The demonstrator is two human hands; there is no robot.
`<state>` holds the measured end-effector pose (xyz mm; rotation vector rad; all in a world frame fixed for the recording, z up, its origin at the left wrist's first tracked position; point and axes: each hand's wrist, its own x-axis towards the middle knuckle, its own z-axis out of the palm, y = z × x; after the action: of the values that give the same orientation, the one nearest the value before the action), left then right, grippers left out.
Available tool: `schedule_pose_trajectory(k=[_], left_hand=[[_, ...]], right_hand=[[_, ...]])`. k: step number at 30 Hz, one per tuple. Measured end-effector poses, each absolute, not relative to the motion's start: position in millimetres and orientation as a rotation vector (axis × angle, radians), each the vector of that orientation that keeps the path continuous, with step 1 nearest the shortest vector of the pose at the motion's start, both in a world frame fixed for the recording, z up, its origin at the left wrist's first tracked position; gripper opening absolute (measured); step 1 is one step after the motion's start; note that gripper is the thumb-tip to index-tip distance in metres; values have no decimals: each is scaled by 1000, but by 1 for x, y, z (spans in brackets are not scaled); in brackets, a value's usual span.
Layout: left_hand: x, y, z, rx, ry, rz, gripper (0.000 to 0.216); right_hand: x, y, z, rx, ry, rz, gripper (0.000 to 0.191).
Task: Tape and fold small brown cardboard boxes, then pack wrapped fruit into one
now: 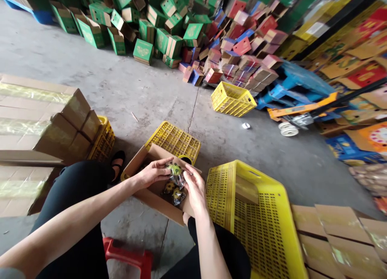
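My left hand (155,172) and my right hand (195,185) come together over an open cardboard box (161,208) between my knees. Between the fingertips of both hands is a green, dark-spotted item in see-through plastic wrap (174,168); its exact kind I cannot make out. My left fingers pinch its left edge, while my right thumb and fingers grip the wrap on the right. Below, inside the box, lie several yellow-and-dark wrapped items (173,191). Part of the box's inside is hidden by my hands.
A yellow crate (184,140) lies just beyond the box. On my right stands a large yellow crate (266,202), near stacked cartons (347,242). Taped cartons (33,121) rise at left. A red stool (130,257) is beneath me. Farther off are green boxes (143,51) and an orange pallet jack (305,109).
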<state>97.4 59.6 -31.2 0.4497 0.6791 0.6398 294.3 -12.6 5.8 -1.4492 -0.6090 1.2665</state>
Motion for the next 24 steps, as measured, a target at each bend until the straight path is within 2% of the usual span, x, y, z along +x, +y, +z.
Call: schedule_pose_trajectory(k=[3,9,16,24], left_hand=[[98,58,-26,438,666,624,91],[97,60,-25,475,699,621,63],[95,60,-26,460,715,665,67],[97,64,-28,419,787,773,57]], right_hand=[[295,-13,5,-1456,-623,1252,52],[296,-12,2,-1424,-654,1285,52],[294,-9,1,-1336,-654,1291,61],[292,-13,0,-1409,-653,1416,52]])
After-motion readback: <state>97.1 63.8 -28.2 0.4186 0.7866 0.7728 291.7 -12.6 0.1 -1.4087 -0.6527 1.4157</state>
